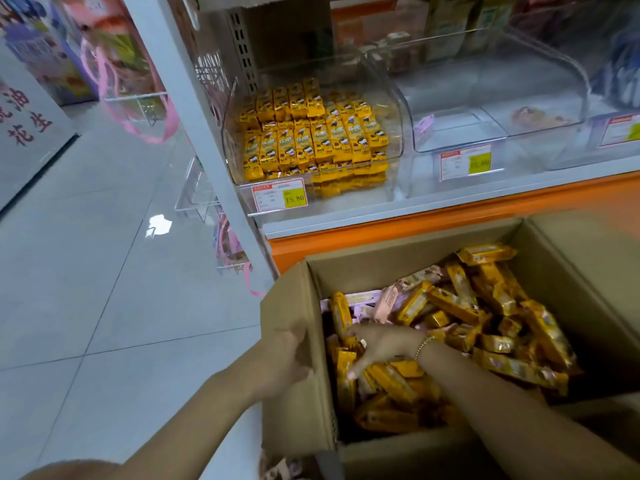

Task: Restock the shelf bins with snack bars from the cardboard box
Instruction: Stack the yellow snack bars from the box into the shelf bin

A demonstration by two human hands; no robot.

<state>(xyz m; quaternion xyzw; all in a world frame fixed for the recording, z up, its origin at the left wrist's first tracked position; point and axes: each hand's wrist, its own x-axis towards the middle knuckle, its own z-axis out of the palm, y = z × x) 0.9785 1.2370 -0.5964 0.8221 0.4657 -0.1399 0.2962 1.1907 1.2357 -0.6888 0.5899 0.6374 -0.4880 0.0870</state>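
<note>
The person is crouching over an open cardboard box (381,259) that is sitting on the floor against the orange shelf base (450,218). The left hand (287,355) is gripping the box's left flap (294,417), its fingers bent and lying close together against the cardboard; the fingertips are blurring into the brown, so how far they are wrapping the edge is unclear. The right hand (379,344), wearing a bracelet (424,346), is reaching down inside the box with its fingers spread wide over the yellow snack bars (453,304). They are pressing on the wrappers rather than plainly pinching one, though the palm is hiding whatever is lying beneath it. A few pink bars (391,299) are showing among the yellow ones, and the box's near right corner is being covered by the right forearm.

On the shelf above, a clear shelf bin (229,133) is holding neat rows of the same yellow packets (its glossy front is smearing the lowest rows), with a price tag (278,199) hanging just below. Beside it, a second clear bin (498,133) is reflecting light, and something pale inside it is too blurred to identify. Bags with pink handles (138,109) are hanging at the left, partly cut off by the frame.
</note>
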